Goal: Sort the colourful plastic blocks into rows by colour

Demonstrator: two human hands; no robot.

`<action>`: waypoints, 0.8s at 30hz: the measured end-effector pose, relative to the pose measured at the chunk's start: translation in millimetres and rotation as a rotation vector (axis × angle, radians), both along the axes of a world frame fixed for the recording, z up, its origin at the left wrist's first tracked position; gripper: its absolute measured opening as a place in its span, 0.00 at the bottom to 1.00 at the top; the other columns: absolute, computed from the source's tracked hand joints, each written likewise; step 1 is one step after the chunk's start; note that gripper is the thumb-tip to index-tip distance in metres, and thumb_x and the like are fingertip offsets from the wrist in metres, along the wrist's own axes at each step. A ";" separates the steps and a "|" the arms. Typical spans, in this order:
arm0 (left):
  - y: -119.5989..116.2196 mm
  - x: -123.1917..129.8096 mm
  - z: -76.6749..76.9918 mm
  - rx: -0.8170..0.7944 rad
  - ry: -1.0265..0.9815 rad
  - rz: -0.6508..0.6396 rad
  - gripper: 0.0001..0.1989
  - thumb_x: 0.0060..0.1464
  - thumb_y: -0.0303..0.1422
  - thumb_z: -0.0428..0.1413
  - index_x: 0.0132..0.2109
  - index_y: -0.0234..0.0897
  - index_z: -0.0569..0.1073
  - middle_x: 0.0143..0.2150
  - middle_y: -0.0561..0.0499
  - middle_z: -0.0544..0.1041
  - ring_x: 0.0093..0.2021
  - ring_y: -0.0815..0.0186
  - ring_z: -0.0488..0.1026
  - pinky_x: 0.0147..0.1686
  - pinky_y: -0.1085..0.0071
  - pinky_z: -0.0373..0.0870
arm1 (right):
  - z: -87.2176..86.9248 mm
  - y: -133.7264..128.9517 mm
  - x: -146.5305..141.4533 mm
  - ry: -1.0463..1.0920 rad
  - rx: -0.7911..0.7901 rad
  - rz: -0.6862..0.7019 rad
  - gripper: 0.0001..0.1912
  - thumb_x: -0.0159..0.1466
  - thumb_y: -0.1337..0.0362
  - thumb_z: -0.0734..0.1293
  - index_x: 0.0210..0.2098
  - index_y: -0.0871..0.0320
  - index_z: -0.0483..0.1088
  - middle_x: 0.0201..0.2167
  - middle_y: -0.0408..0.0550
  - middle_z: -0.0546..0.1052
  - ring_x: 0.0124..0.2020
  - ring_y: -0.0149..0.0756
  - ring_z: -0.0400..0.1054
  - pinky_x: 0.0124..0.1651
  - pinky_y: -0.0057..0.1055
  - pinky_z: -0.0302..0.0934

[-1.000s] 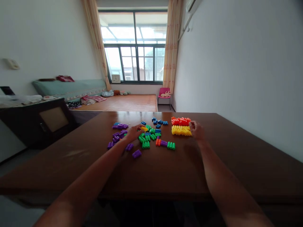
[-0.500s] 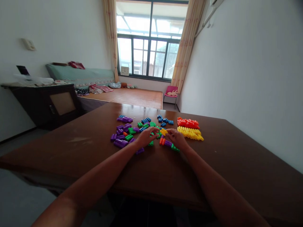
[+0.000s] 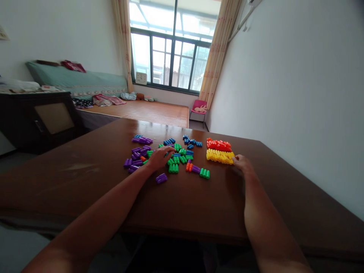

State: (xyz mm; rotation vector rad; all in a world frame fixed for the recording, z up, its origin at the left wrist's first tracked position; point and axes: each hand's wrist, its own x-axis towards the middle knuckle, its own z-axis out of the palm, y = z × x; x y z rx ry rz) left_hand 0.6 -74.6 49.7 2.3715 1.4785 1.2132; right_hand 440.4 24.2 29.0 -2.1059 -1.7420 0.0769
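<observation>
My right hand (image 3: 242, 163) is at the right end of a row of yellow plastic building blocks (image 3: 218, 156), its fingers closed on a yellow block at that end. The block is mostly hidden by the fingers. My left hand (image 3: 159, 157) hovers over the mixed pile with fingers stretched out, holding nothing I can see. Under and around it lie green blocks (image 3: 173, 168) and purple blocks (image 3: 136, 156). Between the hands lies a joined piece of orange, purple (image 3: 196, 169) and green parts.
A row of red-orange blocks (image 3: 218, 144) lies behind the yellow row. Blue blocks (image 3: 191, 142) sit at the back of the pile. One purple block (image 3: 161, 178) lies nearer me on the brown table (image 3: 193, 208). Beyond are a bed (image 3: 159, 113) and a pink chair (image 3: 198, 107).
My right hand has carried a yellow block from the pile to the right end of the yellow row. My left hand has drawn back slightly leftward. The view has shifted a little.
</observation>
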 end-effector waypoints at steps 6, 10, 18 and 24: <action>2.7 -11.1 -0.4 -0.002 0.073 0.039 0.14 0.60 0.37 0.47 0.44 0.41 0.76 0.43 0.50 0.79 0.45 0.61 0.74 0.49 0.65 0.68 | 8.5 -11.6 -10.5 -0.038 -0.029 -0.050 0.24 0.58 0.41 0.61 0.32 0.54 0.74 0.32 0.54 0.78 0.36 0.46 0.73 0.36 0.36 0.62; 2.1 -8.6 -1.6 -0.019 0.117 0.044 0.14 0.60 0.38 0.48 0.46 0.44 0.76 0.44 0.51 0.79 0.47 0.60 0.73 0.50 0.66 0.67 | 11.7 -10.0 -12.5 0.002 0.137 -0.062 0.25 0.61 0.44 0.60 0.42 0.58 0.72 0.41 0.59 0.77 0.45 0.48 0.72 0.45 0.38 0.62; 2.9 0.0 -5.1 -0.038 0.116 -0.025 0.16 0.62 0.39 0.45 0.48 0.41 0.74 0.46 0.49 0.77 0.49 0.60 0.72 0.52 0.64 0.67 | -4.1 0.3 11.3 0.433 -0.077 -0.071 0.24 0.60 0.61 0.65 0.53 0.65 0.67 0.49 0.61 0.74 0.50 0.44 0.70 0.51 0.36 0.63; 39.7 43.2 0.6 -0.162 0.280 -0.181 0.20 0.57 0.41 0.51 0.54 0.38 0.69 0.56 0.44 0.70 0.47 0.60 0.74 0.51 0.64 0.69 | -16.2 -0.4 21.7 0.564 -0.088 0.030 0.34 0.54 0.63 0.71 0.59 0.63 0.62 0.54 0.60 0.71 0.50 0.40 0.70 0.46 0.29 0.66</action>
